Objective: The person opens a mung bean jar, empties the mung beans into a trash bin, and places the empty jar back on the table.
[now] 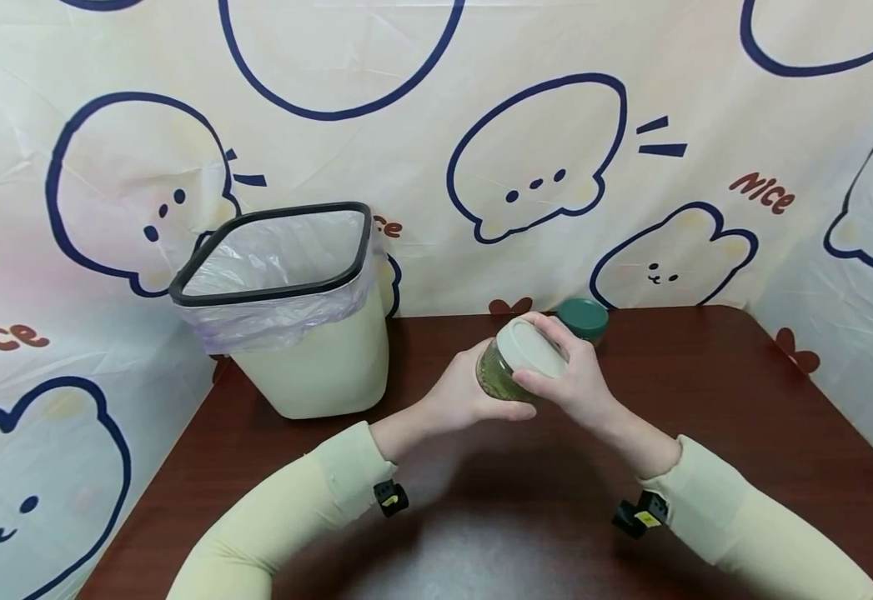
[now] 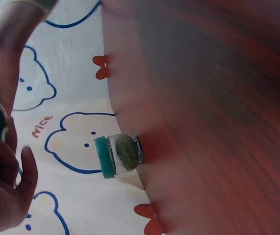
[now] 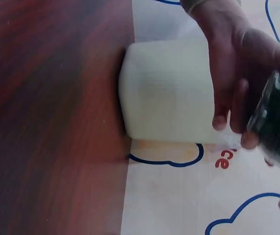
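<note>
Grasping with the left grip (image 1: 460, 390) a small, round, green-filled transparent jar (image 1: 498, 381), curled closely about the body. Pinching with the right grip (image 1: 580, 381) the pale, flat, round lid (image 1: 534, 348) on top of this jar, from its opposite edges. Holding the jar in the air, tilted, to the right of a cream-coloured plastic bin (image 1: 323, 371) and above a dark reddish-brown, wood-grained surface (image 1: 714, 400). Divided in this way, body to the left and lid to the right, probably for keeping the body steady against any turning or pressing of the lid. Not possible to tell the tightness of the lid from these views.

Seeing also, farther to the right of the bin than the held jar, a second, rib-sided transparent jar (image 2: 125, 152) with a dark green lid (image 1: 583, 317), standing upright near the back edge of the surface and touched by neither grip. Perhaps placed there for leaving free working room.

In the bin, finding a thin, translucent, purplish bag (image 1: 278, 322), with its edge hanging outside below the black, frame-like rim (image 1: 271, 293). Likely clamped so against slipping inward.
</note>
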`<state>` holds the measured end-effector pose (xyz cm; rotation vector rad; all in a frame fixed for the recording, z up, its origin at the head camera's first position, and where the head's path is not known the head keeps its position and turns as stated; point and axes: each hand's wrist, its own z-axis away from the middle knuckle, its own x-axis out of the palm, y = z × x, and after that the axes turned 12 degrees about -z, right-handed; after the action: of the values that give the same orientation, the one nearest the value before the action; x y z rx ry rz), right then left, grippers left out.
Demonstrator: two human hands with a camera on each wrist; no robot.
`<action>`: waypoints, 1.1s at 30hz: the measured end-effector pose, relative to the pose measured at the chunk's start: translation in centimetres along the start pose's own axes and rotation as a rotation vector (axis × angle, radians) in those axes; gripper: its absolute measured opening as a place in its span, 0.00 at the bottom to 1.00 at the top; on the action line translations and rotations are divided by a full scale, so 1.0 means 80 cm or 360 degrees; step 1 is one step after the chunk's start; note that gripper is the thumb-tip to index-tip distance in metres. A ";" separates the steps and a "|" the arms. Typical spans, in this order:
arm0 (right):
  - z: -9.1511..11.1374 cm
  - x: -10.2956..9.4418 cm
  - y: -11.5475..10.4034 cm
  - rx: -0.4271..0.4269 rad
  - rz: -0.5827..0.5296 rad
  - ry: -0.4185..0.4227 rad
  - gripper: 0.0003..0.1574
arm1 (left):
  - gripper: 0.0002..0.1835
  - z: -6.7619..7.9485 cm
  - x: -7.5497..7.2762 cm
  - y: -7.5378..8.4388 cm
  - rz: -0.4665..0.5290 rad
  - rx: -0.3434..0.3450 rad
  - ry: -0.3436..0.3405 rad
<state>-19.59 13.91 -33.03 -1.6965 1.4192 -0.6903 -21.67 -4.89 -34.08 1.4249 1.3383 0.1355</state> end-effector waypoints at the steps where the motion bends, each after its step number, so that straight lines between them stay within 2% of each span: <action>1: 0.000 -0.002 0.000 0.0002 -0.0015 -0.0029 0.38 | 0.40 -0.001 -0.001 -0.001 0.0028 0.0014 -0.0033; 4: -0.001 -0.006 -0.001 0.0032 -0.0040 -0.0099 0.39 | 0.40 0.000 -0.003 -0.002 0.0054 0.0012 -0.0061; 9: 0.003 -0.005 -0.003 0.0115 0.0015 -0.0141 0.40 | 0.39 0.004 -0.001 -0.001 0.0003 -0.0062 -0.0013; 13: 0.005 -0.002 -0.006 0.0199 0.0120 -0.0102 0.41 | 0.39 0.005 0.001 -0.002 -0.0085 -0.0129 0.0068; 19: 0.004 0.002 -0.014 0.0355 0.0232 0.0013 0.41 | 0.44 0.006 0.004 -0.002 -0.0179 -0.0204 0.0183; 26: 0.004 0.004 -0.014 0.0315 0.0277 0.0103 0.38 | 0.45 0.007 0.004 0.000 -0.0177 -0.0189 0.0172; 33: 0.004 -0.001 -0.013 0.0290 0.0307 0.0078 0.38 | 0.40 0.007 0.003 0.002 -0.0169 -0.0189 0.0143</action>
<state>-18.75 14.09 -32.33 -1.3908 1.4837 -0.7329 -21.08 -5.04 -34.32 1.2582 1.4526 0.2078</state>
